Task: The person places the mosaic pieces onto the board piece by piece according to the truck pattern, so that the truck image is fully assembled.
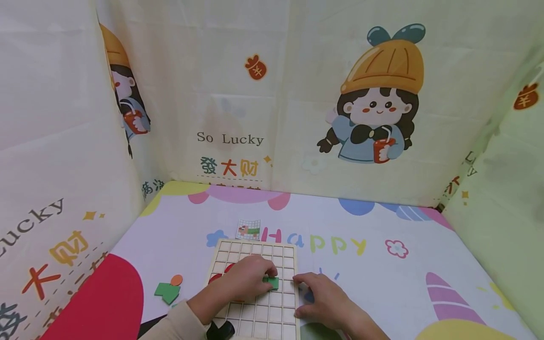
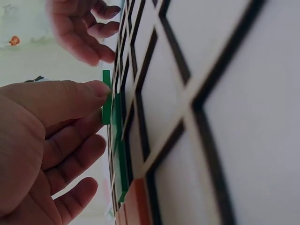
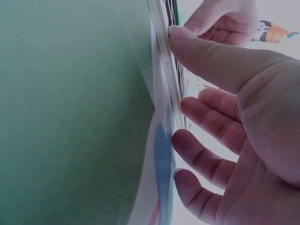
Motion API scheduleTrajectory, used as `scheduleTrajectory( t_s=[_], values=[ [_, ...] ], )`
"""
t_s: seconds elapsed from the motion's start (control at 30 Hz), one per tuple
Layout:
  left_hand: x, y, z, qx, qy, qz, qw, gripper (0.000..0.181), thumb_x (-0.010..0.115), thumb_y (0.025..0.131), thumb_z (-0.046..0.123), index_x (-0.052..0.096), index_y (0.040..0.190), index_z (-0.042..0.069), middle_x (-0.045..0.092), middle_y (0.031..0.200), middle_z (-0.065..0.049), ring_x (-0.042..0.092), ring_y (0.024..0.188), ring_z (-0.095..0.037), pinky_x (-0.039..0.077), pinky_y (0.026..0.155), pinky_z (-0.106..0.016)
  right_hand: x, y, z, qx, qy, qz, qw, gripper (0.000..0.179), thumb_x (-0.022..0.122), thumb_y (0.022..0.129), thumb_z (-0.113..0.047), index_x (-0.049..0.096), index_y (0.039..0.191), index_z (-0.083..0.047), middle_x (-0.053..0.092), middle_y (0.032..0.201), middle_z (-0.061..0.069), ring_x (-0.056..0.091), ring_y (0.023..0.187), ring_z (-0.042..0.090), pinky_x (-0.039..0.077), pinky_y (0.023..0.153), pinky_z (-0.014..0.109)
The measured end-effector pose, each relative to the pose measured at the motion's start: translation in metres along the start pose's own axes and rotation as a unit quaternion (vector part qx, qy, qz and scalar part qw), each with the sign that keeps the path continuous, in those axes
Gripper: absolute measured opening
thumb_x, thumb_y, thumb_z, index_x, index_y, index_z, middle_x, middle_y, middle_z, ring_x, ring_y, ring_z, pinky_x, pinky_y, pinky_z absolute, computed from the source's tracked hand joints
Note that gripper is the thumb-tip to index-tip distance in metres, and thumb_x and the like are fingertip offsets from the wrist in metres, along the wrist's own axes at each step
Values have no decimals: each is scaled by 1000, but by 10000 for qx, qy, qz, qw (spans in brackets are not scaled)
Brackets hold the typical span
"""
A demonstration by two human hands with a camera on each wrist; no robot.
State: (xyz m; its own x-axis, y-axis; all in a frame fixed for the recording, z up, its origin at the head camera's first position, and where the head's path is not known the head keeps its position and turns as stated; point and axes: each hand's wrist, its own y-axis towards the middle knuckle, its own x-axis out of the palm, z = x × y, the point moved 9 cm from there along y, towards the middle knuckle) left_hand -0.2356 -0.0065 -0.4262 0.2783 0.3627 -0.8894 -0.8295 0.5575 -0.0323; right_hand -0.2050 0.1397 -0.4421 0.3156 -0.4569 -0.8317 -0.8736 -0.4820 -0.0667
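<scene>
A wooden board (image 1: 242,328) with a raised grid lies on the table. Above its middle, my left hand (image 1: 248,278) pinches a thin green tile (image 2: 106,117) between thumb and fingers. The tile stands edge-on close over the grid in the left wrist view. Other green tiles (image 2: 120,164) and a reddish-brown tile (image 2: 136,201) sit in the grid beside it. Red pieces (image 1: 215,277) show partly from under my left hand. At the board's right edge, my right hand (image 1: 325,297) rests thumb and fingertips against the side, its fingers loosely bent.
Left of the board lie loose green pieces (image 1: 171,295) and an orange disc (image 1: 176,280). A small card (image 1: 249,230) with a coloured grid picture lies at the board's far edge. Printed cloth walls (image 1: 293,94) enclose the table (image 1: 361,274) at the back and both sides.
</scene>
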Motion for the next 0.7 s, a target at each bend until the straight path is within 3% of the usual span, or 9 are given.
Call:
scheduleTrajectory(
  t_s=[0.7],
  values=[
    [10,5,1,-203,-35,-120,9997,23,82,84,28,74,105,23,60,88,17,52,83,-5,50,82,-29,1,2,0,12,-19,-11,10000,67,86,74,-45,63,129,-16,62,123,-3,53,99,14,48,87,40]
  ],
)
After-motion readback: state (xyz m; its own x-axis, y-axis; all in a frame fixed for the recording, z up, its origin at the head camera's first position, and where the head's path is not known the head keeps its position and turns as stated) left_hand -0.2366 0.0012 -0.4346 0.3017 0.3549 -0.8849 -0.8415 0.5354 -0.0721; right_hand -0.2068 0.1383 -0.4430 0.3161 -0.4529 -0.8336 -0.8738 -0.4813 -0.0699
